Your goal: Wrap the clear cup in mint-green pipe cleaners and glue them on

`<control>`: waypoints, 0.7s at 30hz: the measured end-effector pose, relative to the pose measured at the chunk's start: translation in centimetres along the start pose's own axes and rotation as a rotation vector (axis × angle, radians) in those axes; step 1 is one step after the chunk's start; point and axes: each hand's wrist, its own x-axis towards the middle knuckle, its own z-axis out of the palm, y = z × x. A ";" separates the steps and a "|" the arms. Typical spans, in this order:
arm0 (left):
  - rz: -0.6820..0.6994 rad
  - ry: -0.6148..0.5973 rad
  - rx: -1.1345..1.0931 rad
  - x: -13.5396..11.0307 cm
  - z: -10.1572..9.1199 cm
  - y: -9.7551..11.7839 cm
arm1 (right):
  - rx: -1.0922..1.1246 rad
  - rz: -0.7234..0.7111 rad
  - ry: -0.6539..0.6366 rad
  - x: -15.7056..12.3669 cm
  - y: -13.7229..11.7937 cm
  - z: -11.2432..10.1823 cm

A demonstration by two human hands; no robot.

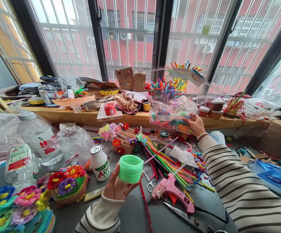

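Note:
My left hand (116, 186) is wrapped round a small light-green cup (130, 171) of coiled pipe cleaner and holds it upright above the table, its open rim facing up. Farther off on the right, my right hand (196, 124) pinches the right side of a clear plastic bag (163, 116) with colourful bits inside, at the ledge's edge; the fingertips are partly hidden against it. Between the hands lies a fan of coloured pipe cleaners (158, 155). A pink glue gun (173, 191) and small scissors (151, 184) lie just right of the green cup.
Pipe-cleaner flower pieces (66, 181) and a white bottle (100, 163) stand at left, near large clear bottles (39, 142). Large scissors (189, 218) lie at the front. A wooden ledge (87, 120) below the window carries jars, a red tub (109, 109) and pipe-cleaner bundles. Twine (280, 139) stands right.

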 end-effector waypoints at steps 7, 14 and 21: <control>-0.021 -0.018 -0.039 0.1 -0.3 -0.1 | -0.005 0.027 -0.040 -0.4 0.7 0.3; -0.032 -0.063 -0.019 0.1 -0.6 -0.2 | -0.028 0.033 -0.062 -0.3 1.0 0.2; -0.034 -0.058 -0.023 0.2 -0.6 -0.3 | -0.105 -0.002 -0.132 -0.5 1.8 2.1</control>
